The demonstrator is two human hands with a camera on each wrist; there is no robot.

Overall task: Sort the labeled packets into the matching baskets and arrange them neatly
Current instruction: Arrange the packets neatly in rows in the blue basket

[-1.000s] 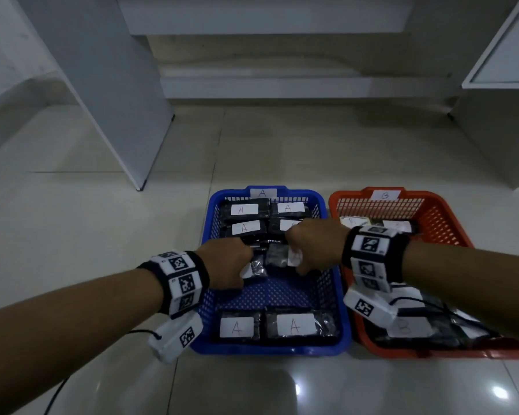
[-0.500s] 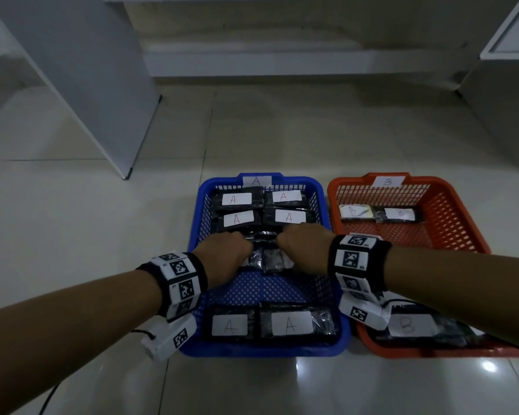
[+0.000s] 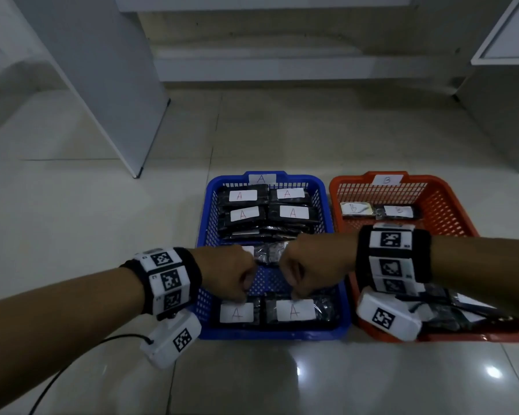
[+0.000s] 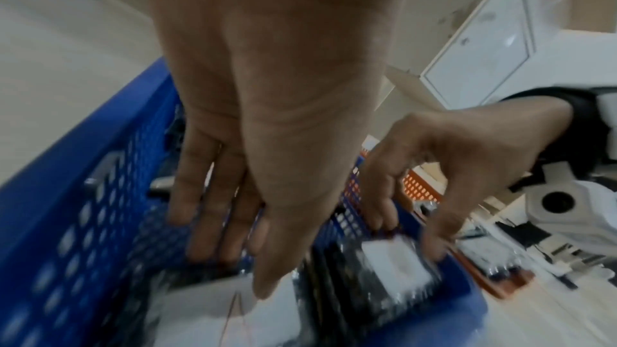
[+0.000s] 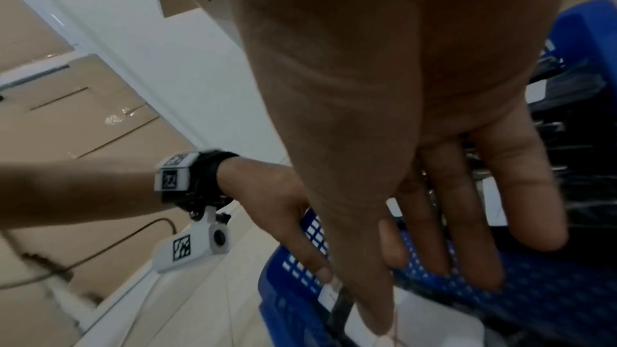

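A blue basket (image 3: pixel 270 333) tagged A holds dark packets with white A labels: two far rows (image 3: pixel 243 214), loose ones in the middle (image 3: pixel 270 253), and two at the near wall. My left hand (image 3: pixel 243 296) pinches the far edge of the near left A packet (image 3: pixel 236 313), thumb on its label (image 4: pixel 207 308). My right hand (image 3: pixel 295 295) pinches the far edge of the near right A packet (image 3: pixel 295 310); the left wrist view shows its fingers (image 4: pixel 380 210) curled behind the packet. An orange basket (image 3: pixel 450 211) tagged B stands to the right.
Two B packets (image 3: pixel 378 210) lie at the back of the orange basket, and more sit under my right wrist. Both baskets rest on a glossy tiled floor (image 3: pixel 342 378). A white panel (image 3: pixel 102 85) leans at the back left, and a white cabinet (image 3: pixel 504 85) stands at the back right.
Both hands came toward me, off the middle packets and down onto the two near A packets. The middle packets stay lying in the blue basket.
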